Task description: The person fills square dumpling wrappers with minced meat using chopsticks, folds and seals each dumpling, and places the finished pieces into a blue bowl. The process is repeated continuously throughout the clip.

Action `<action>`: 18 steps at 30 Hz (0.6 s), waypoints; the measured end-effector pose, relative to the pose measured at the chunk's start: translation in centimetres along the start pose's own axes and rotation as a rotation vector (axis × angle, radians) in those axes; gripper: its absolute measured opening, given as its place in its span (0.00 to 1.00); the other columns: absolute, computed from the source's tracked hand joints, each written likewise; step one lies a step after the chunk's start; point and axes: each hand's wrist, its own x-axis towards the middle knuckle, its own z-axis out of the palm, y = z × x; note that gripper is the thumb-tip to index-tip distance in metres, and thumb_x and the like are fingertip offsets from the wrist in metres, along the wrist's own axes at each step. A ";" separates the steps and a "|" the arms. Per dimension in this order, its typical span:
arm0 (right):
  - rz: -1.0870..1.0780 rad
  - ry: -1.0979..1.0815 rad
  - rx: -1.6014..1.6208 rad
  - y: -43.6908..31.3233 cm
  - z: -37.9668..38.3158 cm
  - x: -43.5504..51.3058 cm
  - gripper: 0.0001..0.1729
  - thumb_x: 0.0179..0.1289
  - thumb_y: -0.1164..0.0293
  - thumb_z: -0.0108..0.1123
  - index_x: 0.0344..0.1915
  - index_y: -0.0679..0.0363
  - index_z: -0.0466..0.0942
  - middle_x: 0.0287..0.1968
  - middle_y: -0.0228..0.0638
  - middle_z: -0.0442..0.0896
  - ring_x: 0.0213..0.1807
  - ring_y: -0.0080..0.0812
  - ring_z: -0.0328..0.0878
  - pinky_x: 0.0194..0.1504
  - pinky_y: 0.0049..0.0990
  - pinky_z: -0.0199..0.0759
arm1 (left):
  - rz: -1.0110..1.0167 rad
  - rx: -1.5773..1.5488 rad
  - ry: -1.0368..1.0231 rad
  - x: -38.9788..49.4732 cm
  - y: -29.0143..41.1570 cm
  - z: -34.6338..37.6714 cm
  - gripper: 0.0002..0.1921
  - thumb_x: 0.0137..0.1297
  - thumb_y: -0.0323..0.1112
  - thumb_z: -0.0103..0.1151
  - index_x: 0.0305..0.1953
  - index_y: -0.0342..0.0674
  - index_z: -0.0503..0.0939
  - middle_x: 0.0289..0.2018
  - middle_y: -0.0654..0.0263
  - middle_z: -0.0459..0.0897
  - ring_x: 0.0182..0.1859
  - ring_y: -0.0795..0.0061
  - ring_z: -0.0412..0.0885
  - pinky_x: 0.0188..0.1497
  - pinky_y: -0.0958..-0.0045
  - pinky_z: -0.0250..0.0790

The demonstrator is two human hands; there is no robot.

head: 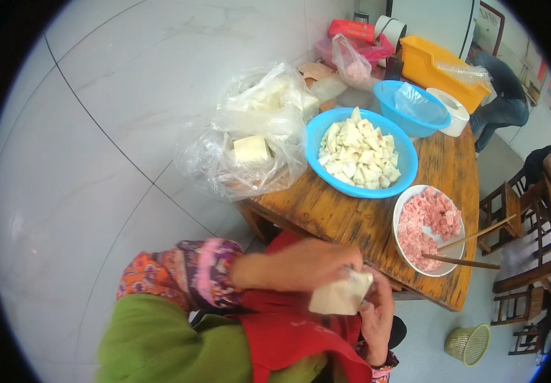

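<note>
A pale, square dough wrapper (340, 296) is between my two hands over the red apron on my lap. My left hand (325, 263) is blurred and reaches across from the left, its fingers at the wrapper's upper edge. From the right, my right hand (378, 306) grips the wrapper's side with thumb and fingers. Whether filling lies inside is hidden. On the wooden table, a white bowl (396, 230) holds pink minced meat (416, 234) with two chopsticks (462, 261) in it. Beside it, a blue basin (314, 165) is heaped with folded dumplings (359, 155).
Clear plastic bags (199, 158) with stacked wrappers (252, 150) lie at the table's left edge. Behind are a smaller blue basin (411, 119), a paper roll (455, 115) and a yellow bin (440, 72). A wastebasket (467, 344) stands on the floor. Two other people are at right.
</note>
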 end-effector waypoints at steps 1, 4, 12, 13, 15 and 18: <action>-0.010 -0.033 -0.030 0.1 0.1 -0.1 0.22 0.67 0.71 0.57 0.59 0.67 0.70 0.48 0.34 0.79 0.49 0.23 0.74 0.52 0.24 0.68 | 0.059 -0.024 -0.007 0.5 -0.5 1.3 0.10 0.69 0.37 0.52 0.47 0.42 0.74 0.43 0.57 0.80 0.45 0.54 0.80 0.45 0.60 0.72; 0.155 0.126 -0.153 2.0 0.5 -1.2 0.16 0.74 0.65 0.51 0.49 0.67 0.75 0.39 0.28 0.79 0.40 0.18 0.72 0.42 0.20 0.67 | 0.145 -0.091 0.084 1.1 -2.3 3.8 0.08 0.68 0.33 0.53 0.45 0.39 0.75 0.41 0.56 0.80 0.44 0.55 0.80 0.44 0.61 0.72; 0.055 0.430 -0.401 -2.6 2.4 -1.4 0.16 0.77 0.66 0.45 0.35 0.65 0.74 0.29 0.26 0.75 0.33 0.17 0.65 0.34 0.21 0.63 | 0.077 -0.393 0.328 0.7 -4.2 6.1 0.10 0.70 0.28 0.52 0.50 0.37 0.76 0.37 0.61 0.83 0.36 0.72 0.82 0.39 0.71 0.74; -0.049 0.443 -0.460 -5.3 2.2 -2.4 0.19 0.76 0.64 0.46 0.32 0.66 0.75 0.29 0.28 0.75 0.31 0.19 0.66 0.33 0.20 0.63 | 0.021 -0.469 0.341 0.3 -4.6 5.9 0.10 0.71 0.29 0.51 0.50 0.37 0.77 0.35 0.64 0.83 0.31 0.78 0.80 0.35 0.74 0.73; -0.212 0.507 -0.001 -7.8 1.8 -4.5 0.19 0.73 0.63 0.48 0.25 0.61 0.72 0.24 0.29 0.71 0.25 0.24 0.68 0.28 0.25 0.65 | -0.126 -0.519 0.297 -0.4 -5.3 5.5 0.10 0.72 0.29 0.49 0.50 0.37 0.77 0.35 0.68 0.82 0.27 0.87 0.73 0.30 0.81 0.68; -0.004 0.651 -0.958 -5.0 -1.3 -4.7 0.17 0.73 0.66 0.49 0.27 0.62 0.72 0.22 0.38 0.72 0.23 0.39 0.66 0.26 0.32 0.64 | -0.152 -0.647 0.215 -1.0 -5.6 5.6 0.10 0.73 0.29 0.48 0.50 0.36 0.77 0.36 0.68 0.81 0.27 0.89 0.71 0.30 0.83 0.66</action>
